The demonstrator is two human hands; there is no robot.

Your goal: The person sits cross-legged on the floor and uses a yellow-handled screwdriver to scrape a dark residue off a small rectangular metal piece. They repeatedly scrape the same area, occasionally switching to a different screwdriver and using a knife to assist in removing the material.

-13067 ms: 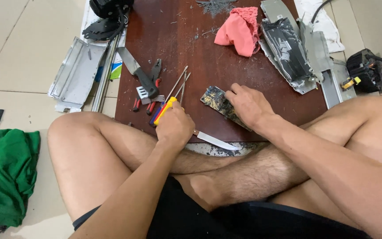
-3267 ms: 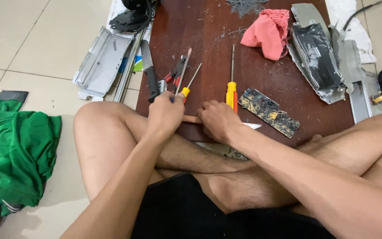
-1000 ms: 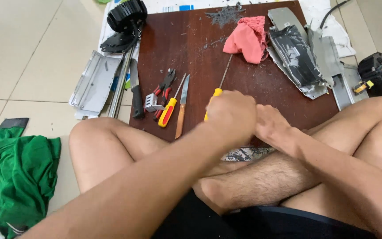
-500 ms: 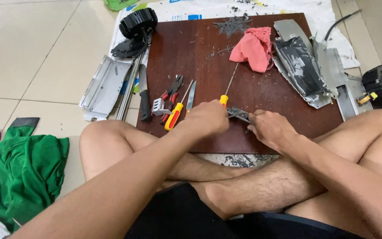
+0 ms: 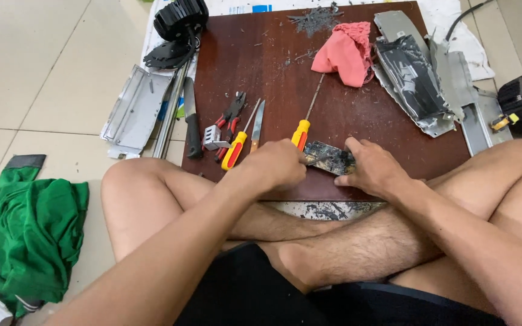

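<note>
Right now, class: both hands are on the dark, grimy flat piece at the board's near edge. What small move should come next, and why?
Probably press the right hand down harder before the left hand works at it. The flat piece lies loose on the wooden board, near its front edge, so it could slide or tip off. What the left hand's fingers grip cannot be told.

- A pink cloth (image 5: 344, 54) is seen lying at the far side of the dark brown table (image 5: 255, 66), with grey shavings (image 5: 312, 18) scattered just behind it.
- Red-handled pliers (image 5: 229, 118), a small knife (image 5: 257, 125) and a black-handled knife (image 5: 191, 121) are laid out near the table's left edge.
- Bent grey metal casings (image 5: 418, 78) are piled at the right.
- A black round part (image 5: 179, 18) is placed at the far left corner.
- A green garment (image 5: 28, 232) is left on the tiled floor (image 5: 43, 72).
- A flat grey metal panel (image 5: 134, 111) is set beside the table.
</note>
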